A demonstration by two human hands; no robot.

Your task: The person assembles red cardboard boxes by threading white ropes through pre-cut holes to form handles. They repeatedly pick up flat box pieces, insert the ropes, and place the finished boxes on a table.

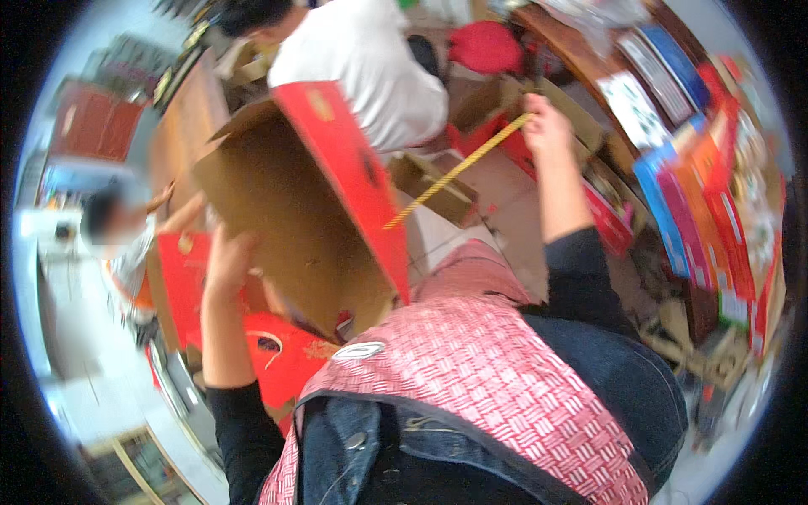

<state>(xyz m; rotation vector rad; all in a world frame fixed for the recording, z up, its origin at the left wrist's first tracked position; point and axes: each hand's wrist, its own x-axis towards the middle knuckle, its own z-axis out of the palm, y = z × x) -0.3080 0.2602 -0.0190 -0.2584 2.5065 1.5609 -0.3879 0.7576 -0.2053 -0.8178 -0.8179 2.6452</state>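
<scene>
My right hand (548,128) is raised at the upper right, its fingers closed on one end of a yellow cord (463,164). The cord runs taut down to a red panel (341,160) of a cardboard box. This box (290,210) is tilted, red outside and plain brown inside, and it appears open and mostly bare within. My left hand (229,259) grips the box at its left edge, slightly blurred, with some fingers hidden. Beneath it lies another red box piece (282,353) with a pale cord loop through a hole.
A person in a white shirt (358,67) bends over just ahead. Another person (126,252) is at the left by a wooden table (189,118). Open cardboard boxes (433,187) stand on the tiled floor. At right, a wooden desk (581,63) holds folders and coloured packages (699,210).
</scene>
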